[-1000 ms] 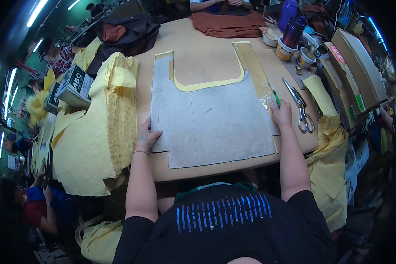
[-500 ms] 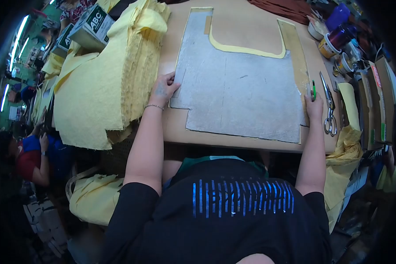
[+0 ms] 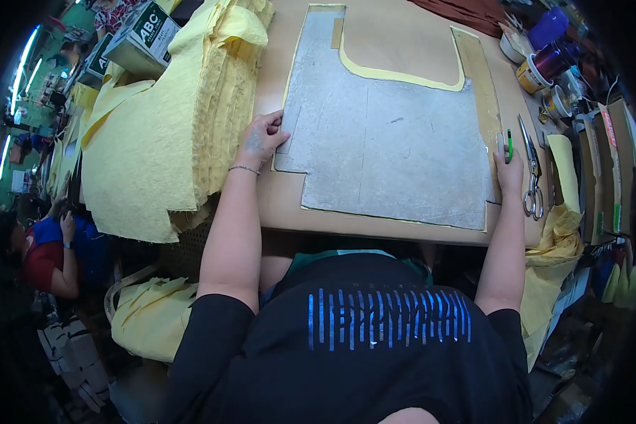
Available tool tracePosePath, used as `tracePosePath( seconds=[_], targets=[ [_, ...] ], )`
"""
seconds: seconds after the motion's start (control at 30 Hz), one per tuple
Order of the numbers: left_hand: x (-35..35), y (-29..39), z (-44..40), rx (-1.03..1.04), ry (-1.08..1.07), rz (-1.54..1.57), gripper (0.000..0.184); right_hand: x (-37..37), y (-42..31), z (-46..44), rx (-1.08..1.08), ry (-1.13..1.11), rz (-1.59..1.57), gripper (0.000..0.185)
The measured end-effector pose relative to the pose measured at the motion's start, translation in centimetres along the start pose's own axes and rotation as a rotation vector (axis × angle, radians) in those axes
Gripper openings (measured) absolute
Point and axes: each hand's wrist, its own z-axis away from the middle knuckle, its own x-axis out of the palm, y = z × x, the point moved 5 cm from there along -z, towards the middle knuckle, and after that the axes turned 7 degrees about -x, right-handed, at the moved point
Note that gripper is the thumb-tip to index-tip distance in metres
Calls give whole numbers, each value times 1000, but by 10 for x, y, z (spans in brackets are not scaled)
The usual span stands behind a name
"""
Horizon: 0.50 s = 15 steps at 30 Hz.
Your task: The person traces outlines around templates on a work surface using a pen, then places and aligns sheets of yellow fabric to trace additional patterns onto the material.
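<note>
A large grey pattern piece (image 3: 396, 148) with a tan strip (image 3: 486, 113) along its right side lies flat on the table, and a thin yellow fabric edge (image 3: 392, 75) shows along its cut-out. At the pattern's left edge, my left hand (image 3: 260, 138) is closed, thumb and fingers pinching that edge. My right hand (image 3: 509, 173) rests at the right edge, its fingers closed around a green pencil (image 3: 510, 145) that points up. Just right of that hand lie metal scissors (image 3: 531, 169), blades pointing away from me.
A thick stack of yellow fabric (image 3: 148, 155) stands left of the pattern, with ABC-marked cans (image 3: 145, 39) behind it. Tubs (image 3: 530, 74) and a dark purple cup (image 3: 555, 58) sit at the back right. Brown cloth (image 3: 463, 14) lies at the far edge. A person (image 3: 49, 254) is at the left.
The view has shifted slightly, so the table's contents sit a little differently in the picture. Both hands keep their places at the pattern's edges.
</note>
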Motion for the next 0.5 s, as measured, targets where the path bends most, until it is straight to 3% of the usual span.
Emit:
tracePosePath(
  seconds=[0.37, 0.5],
  targets=[
    [-3, 17, 8, 58, 82, -190, 46, -2, -5, 3, -90, 66, -39, 39],
    [-4, 4, 2, 18, 30, -100, 50, -3, -6, 0, -88, 42, -1, 39]
  ],
)
